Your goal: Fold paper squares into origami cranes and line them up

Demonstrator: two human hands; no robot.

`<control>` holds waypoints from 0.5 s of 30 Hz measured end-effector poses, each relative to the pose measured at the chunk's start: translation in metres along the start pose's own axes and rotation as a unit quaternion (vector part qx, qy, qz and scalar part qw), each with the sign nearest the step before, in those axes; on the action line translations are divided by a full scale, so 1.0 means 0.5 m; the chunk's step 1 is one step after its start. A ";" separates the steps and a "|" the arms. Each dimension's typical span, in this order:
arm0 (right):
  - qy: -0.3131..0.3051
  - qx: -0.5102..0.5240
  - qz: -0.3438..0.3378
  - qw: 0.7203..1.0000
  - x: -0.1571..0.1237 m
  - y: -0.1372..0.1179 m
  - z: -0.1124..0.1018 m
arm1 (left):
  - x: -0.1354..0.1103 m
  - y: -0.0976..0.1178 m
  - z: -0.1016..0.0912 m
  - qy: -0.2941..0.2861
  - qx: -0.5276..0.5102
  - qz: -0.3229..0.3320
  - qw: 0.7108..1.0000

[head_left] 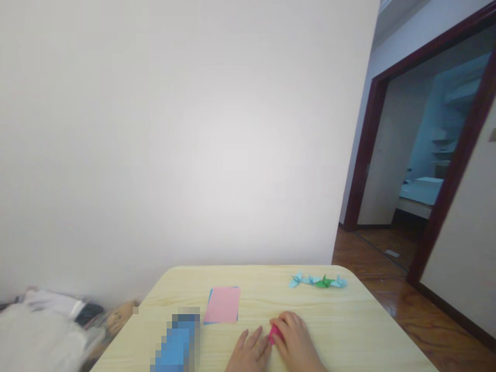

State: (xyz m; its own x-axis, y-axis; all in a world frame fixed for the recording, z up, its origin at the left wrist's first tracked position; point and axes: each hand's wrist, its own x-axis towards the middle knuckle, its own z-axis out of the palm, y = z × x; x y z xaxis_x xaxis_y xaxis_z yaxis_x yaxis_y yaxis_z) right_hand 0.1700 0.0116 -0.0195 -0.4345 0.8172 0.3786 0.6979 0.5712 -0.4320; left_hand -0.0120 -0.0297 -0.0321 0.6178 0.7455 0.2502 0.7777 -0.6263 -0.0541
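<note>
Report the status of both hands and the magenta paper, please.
Right hand holding magenta paper, partly hidden. Left hand close beside it, contact unclear. Folded paper figures farther back, not obstructing.

Your one camera sits on your head and looks forward, slightly down: the wall point(194, 155) fills the middle and upper left of the frame. The table point(263, 299) lies along the bottom, its near side cut off. Your left hand point(251, 353) and right hand point(297, 338) show there, rather small, and the doorway point(366, 155) leans at the right
</note>
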 end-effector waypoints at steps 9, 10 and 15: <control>-0.003 0.021 0.001 1.000 0.004 0.013 0.009 | -0.020 0.013 0.059 0.030 -0.007 -0.055 0.998; -0.001 0.023 -0.003 1.000 0.003 0.018 0.012 | -0.020 0.015 0.060 0.026 -0.009 -0.062 0.998; 0.007 0.017 -0.033 0.999 0.004 0.051 0.032 | -0.008 0.015 0.070 0.029 0.033 -0.073 0.996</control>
State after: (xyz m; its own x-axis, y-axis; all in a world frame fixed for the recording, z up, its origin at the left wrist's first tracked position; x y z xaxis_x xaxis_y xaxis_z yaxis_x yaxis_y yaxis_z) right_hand 0.1780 0.0292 -0.0428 -0.4716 0.7765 0.4179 0.6484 0.6265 -0.4325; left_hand -0.0045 -0.0296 -0.0675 0.4906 0.8121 0.3160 0.8662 -0.4939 -0.0755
